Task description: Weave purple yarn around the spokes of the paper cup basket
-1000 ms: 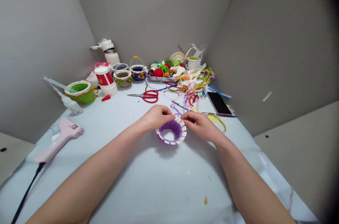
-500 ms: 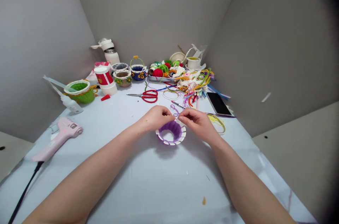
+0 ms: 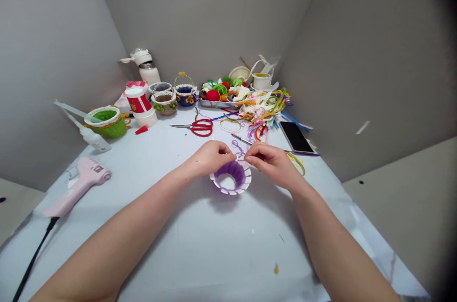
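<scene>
A small purple woven cup with a white slotted rim (image 3: 231, 178) stands on the white table in front of me. My left hand (image 3: 209, 156) is curled on the cup's far left rim, fingers pinched together. My right hand (image 3: 273, 164) pinches at the far right rim. A thin purple pipe cleaner (image 3: 238, 147) loops up just behind the cup between my fingertips. Which hand grips the pipe cleaner I cannot tell.
Red scissors (image 3: 200, 127) lie behind the cup. A black phone (image 3: 294, 137) and a heap of coloured pipe cleaners (image 3: 262, 109) are at the back right. A pink glue gun (image 3: 76, 185), a green basket (image 3: 105, 122), small woven baskets (image 3: 164, 102) and a thermos (image 3: 146, 67) stand on the left.
Both hands stay at the cup's far rim. My right hand shifted slightly left toward the pipe cleaner loop and back. The cup has not moved.
</scene>
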Demonstrator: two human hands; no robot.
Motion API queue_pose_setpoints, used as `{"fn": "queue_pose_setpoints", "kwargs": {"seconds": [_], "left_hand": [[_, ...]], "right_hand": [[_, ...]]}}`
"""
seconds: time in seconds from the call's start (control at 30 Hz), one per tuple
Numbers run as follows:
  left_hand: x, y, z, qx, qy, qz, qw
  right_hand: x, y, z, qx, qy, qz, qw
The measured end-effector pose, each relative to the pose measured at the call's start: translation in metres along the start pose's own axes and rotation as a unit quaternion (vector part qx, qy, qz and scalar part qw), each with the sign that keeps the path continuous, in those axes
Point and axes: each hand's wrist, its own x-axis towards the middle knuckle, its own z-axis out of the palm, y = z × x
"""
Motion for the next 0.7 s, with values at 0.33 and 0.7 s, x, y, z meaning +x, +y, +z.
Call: {"fn": "queue_pose_setpoints", "kwargs": {"seconds": [0.33, 0.7], "left_hand": [[-0.002, 0.002, 0.001, -0.004, 0.040, -0.016, 0.999], [-0.005, 0.005, -0.003, 0.010, 0.044, 0.010, 0.999]], "right_hand": [[0.000, 0.012, -0.001, 0.046, -0.156, 0.095, 0.982], [0.009, 0.002, 0.001, 0.070, -0.036, 0.144, 0.986]]}}
